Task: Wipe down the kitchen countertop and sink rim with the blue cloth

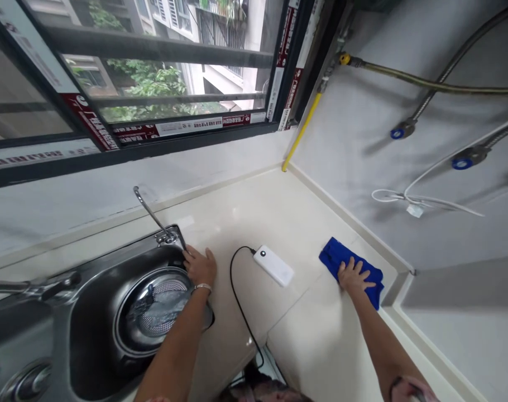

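My right hand (354, 276) lies flat with spread fingers on a blue cloth (336, 254) near the right wall of the cream countertop (254, 215). My left hand (200, 266) rests palm down on the right rim of the steel sink (86, 335), fingers stretched out, a bracelet at its wrist. Inside the sink sits a round metal pan (153, 312) with a strainer. A thin tap (153, 215) rises just behind my left hand. Between my hands lies a white power bank (273, 266) with a black cable (239, 301).
A window with black frames (153, 148) runs along the back wall. A yellow gas pipe (301, 133) stands in the corner. Metal hoses with blue-ringed valves (398, 133) and a white cable (408, 198) hang on the right wall. The counter steps down at the far right.
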Demonstrator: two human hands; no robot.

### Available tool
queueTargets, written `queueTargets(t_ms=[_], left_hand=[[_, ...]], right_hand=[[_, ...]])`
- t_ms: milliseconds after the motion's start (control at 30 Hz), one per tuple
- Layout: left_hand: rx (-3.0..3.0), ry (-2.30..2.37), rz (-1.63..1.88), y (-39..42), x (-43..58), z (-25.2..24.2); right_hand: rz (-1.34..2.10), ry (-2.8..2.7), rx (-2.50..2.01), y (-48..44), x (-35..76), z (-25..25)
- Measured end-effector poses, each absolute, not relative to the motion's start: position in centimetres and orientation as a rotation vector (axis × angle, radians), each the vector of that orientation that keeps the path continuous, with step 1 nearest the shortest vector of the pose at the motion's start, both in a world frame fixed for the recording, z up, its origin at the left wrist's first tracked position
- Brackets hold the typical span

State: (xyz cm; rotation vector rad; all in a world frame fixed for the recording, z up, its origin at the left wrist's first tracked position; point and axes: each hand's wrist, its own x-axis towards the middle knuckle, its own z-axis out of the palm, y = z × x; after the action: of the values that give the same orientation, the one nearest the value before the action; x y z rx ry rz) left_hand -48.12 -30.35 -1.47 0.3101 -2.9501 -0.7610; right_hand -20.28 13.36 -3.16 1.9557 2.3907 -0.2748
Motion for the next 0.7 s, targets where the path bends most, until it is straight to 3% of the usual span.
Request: queueTargets(t_ms=[400,700], left_hand=[[0.227,-2.920,-0.656,-30.6,-48.3,-2.3],[0.229,-2.946,-0.603,-30.8,-48.2,-2.6]], right_hand=[[-0.371,2.241,2.214,19.3,-33.8,-1.2],[-0.261,2.547,1.840,15.5,-46.9,-0.6]])
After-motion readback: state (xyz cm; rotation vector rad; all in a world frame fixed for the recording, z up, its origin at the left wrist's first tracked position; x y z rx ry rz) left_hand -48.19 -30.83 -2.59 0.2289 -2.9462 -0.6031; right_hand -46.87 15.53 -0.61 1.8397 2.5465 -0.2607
